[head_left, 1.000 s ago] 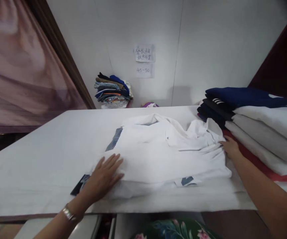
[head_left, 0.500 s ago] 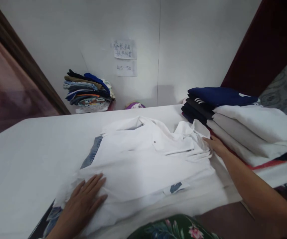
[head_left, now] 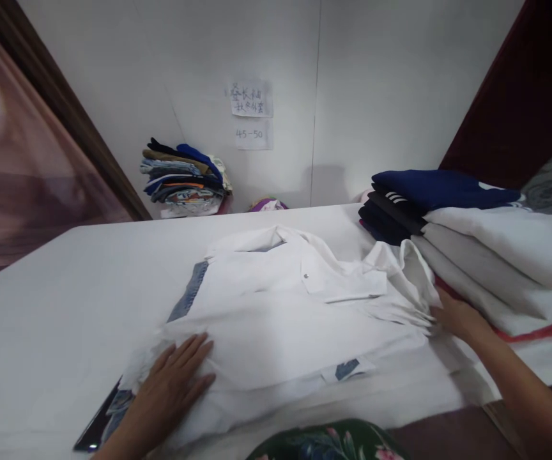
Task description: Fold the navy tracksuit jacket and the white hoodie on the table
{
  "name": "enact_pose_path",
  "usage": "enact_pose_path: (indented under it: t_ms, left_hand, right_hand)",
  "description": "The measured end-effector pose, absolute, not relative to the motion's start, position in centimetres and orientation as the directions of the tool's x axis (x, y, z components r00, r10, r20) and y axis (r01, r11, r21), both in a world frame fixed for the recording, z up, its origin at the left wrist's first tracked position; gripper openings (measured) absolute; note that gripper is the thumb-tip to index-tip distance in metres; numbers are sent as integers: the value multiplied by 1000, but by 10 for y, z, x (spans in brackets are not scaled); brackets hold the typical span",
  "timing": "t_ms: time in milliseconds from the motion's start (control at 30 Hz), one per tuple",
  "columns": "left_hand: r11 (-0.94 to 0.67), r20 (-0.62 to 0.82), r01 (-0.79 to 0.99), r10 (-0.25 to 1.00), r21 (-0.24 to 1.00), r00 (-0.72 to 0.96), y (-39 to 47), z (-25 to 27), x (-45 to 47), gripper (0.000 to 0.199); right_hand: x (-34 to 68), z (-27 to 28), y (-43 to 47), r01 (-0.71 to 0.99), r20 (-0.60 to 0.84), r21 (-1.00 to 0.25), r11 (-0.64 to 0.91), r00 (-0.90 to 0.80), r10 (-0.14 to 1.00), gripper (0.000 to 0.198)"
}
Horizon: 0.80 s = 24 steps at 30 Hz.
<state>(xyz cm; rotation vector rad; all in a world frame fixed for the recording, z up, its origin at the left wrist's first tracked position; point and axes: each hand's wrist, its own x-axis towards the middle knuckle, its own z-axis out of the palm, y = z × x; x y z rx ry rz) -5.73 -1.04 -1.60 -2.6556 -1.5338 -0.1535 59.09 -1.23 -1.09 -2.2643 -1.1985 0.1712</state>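
A white shirt (head_left: 266,326) lies spread on the table, with a collar at its far side and a small button by the placket. My left hand (head_left: 180,377) rests flat on its near left part, fingers stretched out. At the shirt's right side, my right hand (head_left: 453,313) grips the bunched white cloth; its fingertips are partly hidden by the fabric. Blue denim (head_left: 190,292) with a frayed edge shows from under the shirt's left side. A small patch of blue shows through near the shirt's front edge.
Beside my right hand stands a stack of folded garments (head_left: 506,249), navy, black, white and grey. Another folded pile (head_left: 184,182) sits at the back left against the wall. Paper notes (head_left: 252,115) hang above the white table (head_left: 89,281). A dark flat object (head_left: 94,425) lies at the front left.
My right hand has moved right and nearer to me, drawing the white cloth outward. My left hand stays flat on the shirt. The whole view has shifted slightly.
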Motion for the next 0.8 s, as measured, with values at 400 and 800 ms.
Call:
enact_pose_path:
  t_ms: [400, 800]
  left_hand:
    - [-250, 77, 965, 966, 72, 245, 112, 69, -25, 51]
    - [339, -95, 913, 941, 228, -326, 268, 23, -31, 63]
  right_hand:
    - [464, 34, 101, 632, 236, -767, 107, 124, 964, 41]
    - [409, 2, 251, 553, -326, -694, -461, 330, 886, 56]
